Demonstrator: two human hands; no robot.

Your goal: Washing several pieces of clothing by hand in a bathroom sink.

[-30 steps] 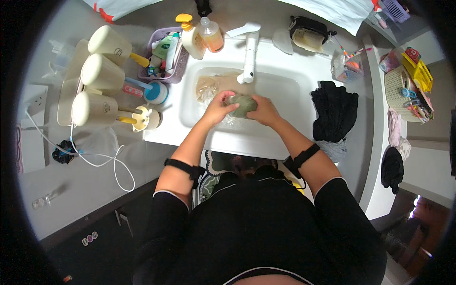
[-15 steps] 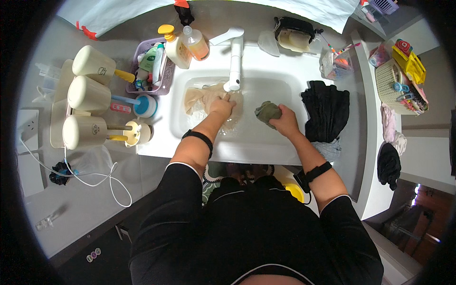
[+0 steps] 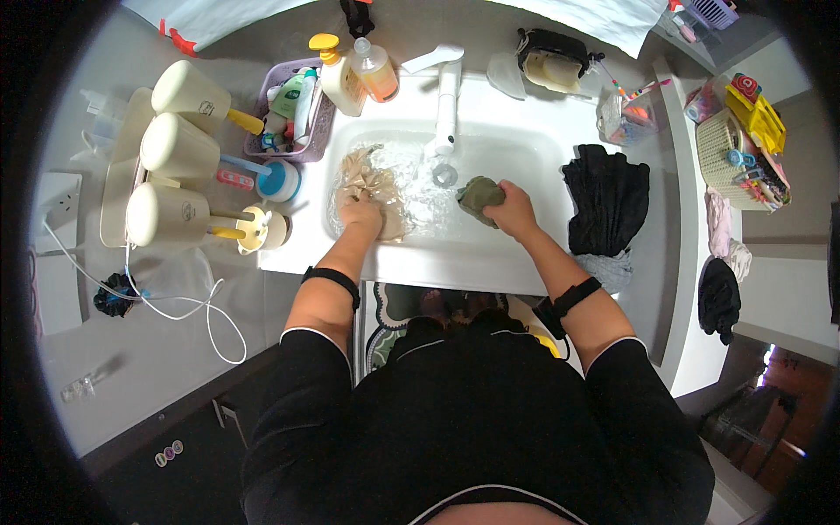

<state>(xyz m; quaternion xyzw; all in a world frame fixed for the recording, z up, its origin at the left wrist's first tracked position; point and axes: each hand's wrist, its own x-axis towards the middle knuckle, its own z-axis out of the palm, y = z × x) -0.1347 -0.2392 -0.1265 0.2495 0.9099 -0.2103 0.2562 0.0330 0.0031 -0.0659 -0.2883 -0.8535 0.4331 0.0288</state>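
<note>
Holding a wadded green cloth (image 3: 478, 198), R hand (image 3: 516, 211) has its grip clamped on the cloth's R side, over the white sink (image 3: 542, 166), just R of the drain (image 3: 444, 175). L hand (image 3: 360, 215) is down on the beige cloth (image 3: 360, 178), crumpled in the water (image 3: 415, 182) at the sink's L side; finger view's poor, so can't tell if that grip is closed or just pressing. White faucet (image 3: 447, 101) reaches in from the back, btwn both cloths. Black cloth (image 3: 605, 197) lies R of the basin w/ grey cloth (image 3: 610, 271) at its near end. Pump bottle (image 3: 343, 85) + amber bottle (image 3: 376, 74) stand back L, next to purple basket (image 3: 325, 140).
</note>
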